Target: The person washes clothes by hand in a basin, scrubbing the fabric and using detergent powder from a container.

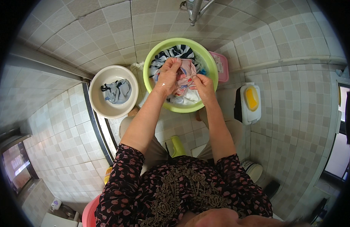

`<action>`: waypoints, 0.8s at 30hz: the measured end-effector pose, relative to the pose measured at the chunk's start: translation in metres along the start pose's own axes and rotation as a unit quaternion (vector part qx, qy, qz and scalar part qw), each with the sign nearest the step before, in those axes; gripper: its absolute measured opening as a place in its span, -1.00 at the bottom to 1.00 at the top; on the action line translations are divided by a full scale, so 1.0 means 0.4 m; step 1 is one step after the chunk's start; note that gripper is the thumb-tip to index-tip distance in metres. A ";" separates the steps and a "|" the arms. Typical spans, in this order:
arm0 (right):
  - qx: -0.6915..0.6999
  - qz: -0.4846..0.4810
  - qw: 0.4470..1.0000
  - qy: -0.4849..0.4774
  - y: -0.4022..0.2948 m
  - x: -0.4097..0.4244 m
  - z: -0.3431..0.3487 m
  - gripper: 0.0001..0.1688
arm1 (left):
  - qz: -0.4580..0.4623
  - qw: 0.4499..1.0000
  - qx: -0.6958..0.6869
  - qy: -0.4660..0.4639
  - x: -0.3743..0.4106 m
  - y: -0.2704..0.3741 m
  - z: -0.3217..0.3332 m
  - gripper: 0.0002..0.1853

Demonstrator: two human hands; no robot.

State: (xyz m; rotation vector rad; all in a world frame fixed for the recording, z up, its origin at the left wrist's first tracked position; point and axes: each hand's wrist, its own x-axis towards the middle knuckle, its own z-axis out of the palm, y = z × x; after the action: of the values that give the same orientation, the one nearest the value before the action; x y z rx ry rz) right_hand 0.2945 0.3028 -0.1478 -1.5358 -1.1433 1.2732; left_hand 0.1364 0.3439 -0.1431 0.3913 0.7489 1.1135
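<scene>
A wet pink patterned garment [187,74] is stretched between my two hands above a round lime-green basin [212,90]. My left hand [168,76] grips its left side, wrist turned inward. On the opposite side, my right hand [204,86] pinches the cloth between thumb and fingers. Inside the basin, below the garment, lie a black-and-white striped cloth [179,51], a white cloth [189,98] and a bit of blue cloth [202,71] among suds. Part of the basin's contents is hidden by my hands.
Left of the basin, a cream basin [96,103] holds a grey garment [119,92]. A pink plastic item [224,68] stands behind the green basin. At right is a white bin [255,110] with a yellow item [251,98] on top. A shower fitting [192,14] hangs on the tiled wall.
</scene>
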 end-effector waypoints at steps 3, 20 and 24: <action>-0.018 -0.043 0.999 0.014 0.015 0.002 -0.028 -0.76 | 0.007 0.996 -0.083 -0.010 -0.017 0.023 0.035 -0.85; 0.231 -0.115 0.962 0.087 -0.076 0.005 -0.094 -0.69 | 0.108 0.973 -0.101 0.176 0.032 0.055 -0.047 -0.86; 0.094 -0.091 0.987 0.091 -0.011 0.012 -0.090 -0.69 | 0.061 0.978 -0.161 0.116 0.034 0.058 -0.050 -0.87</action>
State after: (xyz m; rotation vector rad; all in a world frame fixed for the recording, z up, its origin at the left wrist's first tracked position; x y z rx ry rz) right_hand 0.3298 0.3070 -0.1391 -1.3453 -0.9919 1.0632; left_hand 0.1100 0.3642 -0.1471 0.0316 0.7386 1.3884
